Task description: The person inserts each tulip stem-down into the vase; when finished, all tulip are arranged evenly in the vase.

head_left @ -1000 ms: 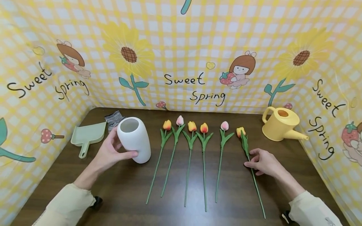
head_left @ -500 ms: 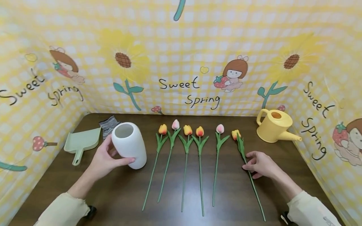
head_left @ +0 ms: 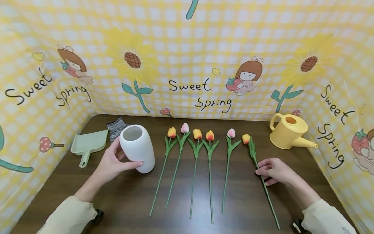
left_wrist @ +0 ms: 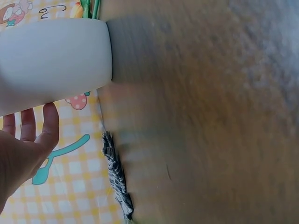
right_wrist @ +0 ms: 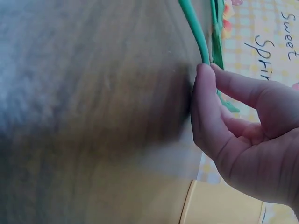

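My left hand [head_left: 112, 162] grips a white vase [head_left: 137, 149] from its left side, thumb across the front; the vase stands on the table. The left wrist view shows fingers of that hand [left_wrist: 28, 144] against the vase [left_wrist: 56, 60]. At the right, my right hand [head_left: 276, 170] pinches the green stem of a yellow tulip [head_left: 246, 139]. In the right wrist view the thumb and fingers of this hand [right_wrist: 247, 121] meet on the stem [right_wrist: 194, 28]. Between the hands lie several tulips in a row, among them a pink one [head_left: 231, 133] and an orange-yellow one [head_left: 171, 132].
A yellow watering can [head_left: 289, 131] stands at the back right of the brown table [head_left: 125, 208]. On the left are a pale green dustpan [head_left: 90, 142] and a grey cloth [head_left: 116, 127], partly behind the vase. Checkered fabric [head_left: 187, 58] surrounds the back and sides.
The head view has shifted slightly. Both hands keep their holds on the vase and the stem; the held tulip's leaves have swung a little away from its bloom.
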`<state>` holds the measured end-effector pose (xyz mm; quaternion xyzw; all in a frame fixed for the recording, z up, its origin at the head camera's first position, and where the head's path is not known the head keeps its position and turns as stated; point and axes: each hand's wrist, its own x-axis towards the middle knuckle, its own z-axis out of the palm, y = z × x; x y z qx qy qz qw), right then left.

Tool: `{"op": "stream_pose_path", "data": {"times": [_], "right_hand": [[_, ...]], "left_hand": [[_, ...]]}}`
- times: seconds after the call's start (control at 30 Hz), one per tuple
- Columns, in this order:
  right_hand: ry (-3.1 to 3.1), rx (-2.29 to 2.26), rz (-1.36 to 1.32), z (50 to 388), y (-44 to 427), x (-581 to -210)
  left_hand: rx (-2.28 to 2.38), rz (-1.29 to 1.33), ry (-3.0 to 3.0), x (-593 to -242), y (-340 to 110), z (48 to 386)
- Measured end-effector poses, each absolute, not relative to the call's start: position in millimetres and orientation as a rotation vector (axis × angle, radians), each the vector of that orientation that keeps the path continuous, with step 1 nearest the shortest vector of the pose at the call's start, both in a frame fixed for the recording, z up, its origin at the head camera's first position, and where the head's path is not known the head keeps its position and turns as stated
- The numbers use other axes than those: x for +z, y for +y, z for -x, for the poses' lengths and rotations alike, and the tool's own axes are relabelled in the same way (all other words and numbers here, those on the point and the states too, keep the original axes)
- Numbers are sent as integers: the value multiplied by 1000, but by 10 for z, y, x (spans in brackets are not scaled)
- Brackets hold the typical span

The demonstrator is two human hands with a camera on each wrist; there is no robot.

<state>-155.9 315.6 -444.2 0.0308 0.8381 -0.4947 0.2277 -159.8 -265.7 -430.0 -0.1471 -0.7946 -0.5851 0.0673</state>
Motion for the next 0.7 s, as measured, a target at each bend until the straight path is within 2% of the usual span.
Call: {"op": "stream_pose_path", "data": {"times": [0.3,0.7], "right_hand": [[2237,-1405,0,1609,3217,-4291],[2208,-1519,67,1671,3002,-3900]], "left_hand": [[-1745,445,-2406,-4278,-2667,1591],[-1802,494,-2427,-4238,-2724,1643]]}}
